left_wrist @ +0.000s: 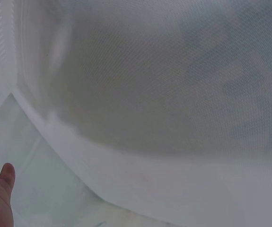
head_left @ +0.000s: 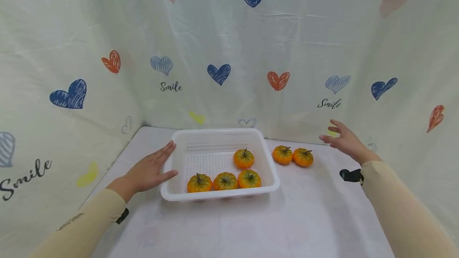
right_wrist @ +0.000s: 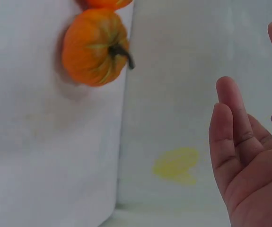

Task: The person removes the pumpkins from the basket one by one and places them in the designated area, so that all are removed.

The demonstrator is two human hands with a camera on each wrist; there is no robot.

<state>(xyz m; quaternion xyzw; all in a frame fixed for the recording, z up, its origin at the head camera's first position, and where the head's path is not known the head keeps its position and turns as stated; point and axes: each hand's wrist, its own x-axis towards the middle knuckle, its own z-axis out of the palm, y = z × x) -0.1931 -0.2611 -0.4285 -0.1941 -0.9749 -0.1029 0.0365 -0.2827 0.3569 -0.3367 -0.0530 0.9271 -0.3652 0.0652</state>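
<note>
My left hand (head_left: pixel 150 170) lies with straight fingers along the left rim of a white plastic basket (head_left: pixel 222 196). Inside the basket, several small orange pumpkins sit: one toward the back right (head_left: pixel 244 159), the others in a row along the front wall, such as the middle pumpkin (head_left: pixel 225 181). Just right of the basket, two more pumpkins stand side by side, a left one (head_left: pixel 282 155) and a right one (head_left: pixel 303 157). My right hand (head_left: pixel 346 140) is raised beyond them to the right, fingers spread and holding nothing. In the right wrist view its palm (right_wrist: pixel 263 184) shows, apart from the nearest pumpkin (right_wrist: pixel 95 47).
A white cloth covers the table (head_left: pixel 229 230), whose back edge runs just behind the basket and the loose pumpkins. A pale curtain (head_left: pixel 222 31) printed with hearts and words hangs close behind and along the sides. Dark straps sit on both sleeves near the wrists.
</note>
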